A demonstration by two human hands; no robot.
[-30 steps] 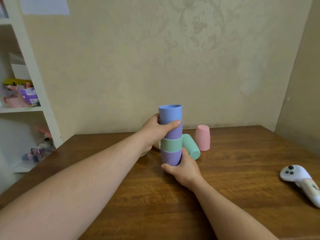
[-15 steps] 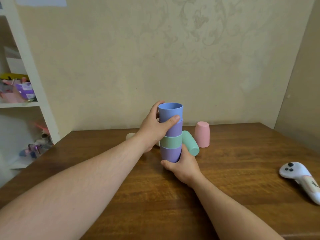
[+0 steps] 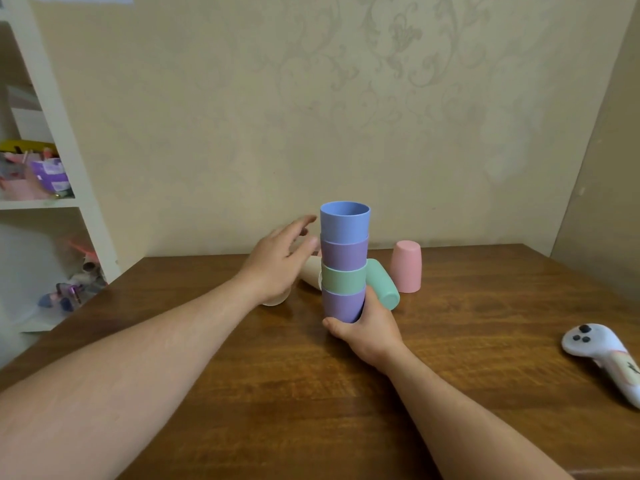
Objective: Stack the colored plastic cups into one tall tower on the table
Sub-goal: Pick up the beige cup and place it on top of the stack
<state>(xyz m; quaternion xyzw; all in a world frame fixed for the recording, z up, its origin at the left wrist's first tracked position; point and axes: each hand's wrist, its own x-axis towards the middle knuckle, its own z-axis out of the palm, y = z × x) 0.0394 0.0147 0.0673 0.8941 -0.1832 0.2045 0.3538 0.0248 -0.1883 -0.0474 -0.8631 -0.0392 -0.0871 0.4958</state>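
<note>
left grip (image 3: 280, 261) has let go of the blue cup (image 3: 345, 220) and hangs wide beside it; right grip (image 3: 367, 327) holds the tower's bottom purple cup (image 3: 343, 303), so loose cups come next.

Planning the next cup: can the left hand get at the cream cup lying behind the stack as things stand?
Probably yes. The left hand is open right beside the cream cup, on the stack's left, with nothing between them; the right hand holds the stack's base.
</note>
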